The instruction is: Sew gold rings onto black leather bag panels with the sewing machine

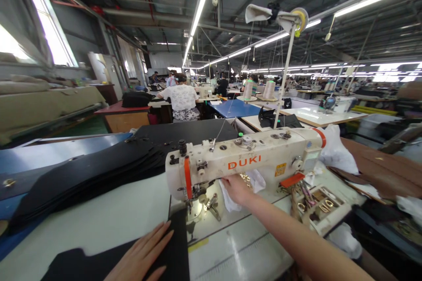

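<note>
A white sewing machine with orange trim stands across the middle of the table. My left hand lies with its fingers stretched on a black sheet of material, left of the needle area. Under the machine's arm reaches my right hand, its fingers bent beside a white plastic bag that has gold-coloured metal pieces in it. Its fingertips are partly hidden, and what they hold, if anything, cannot be made out.
Stacked black sheets lie behind and left of the machine. To the right are a tray with gold rings and brown material. Thread cones and a pole rise behind. A person sits further off.
</note>
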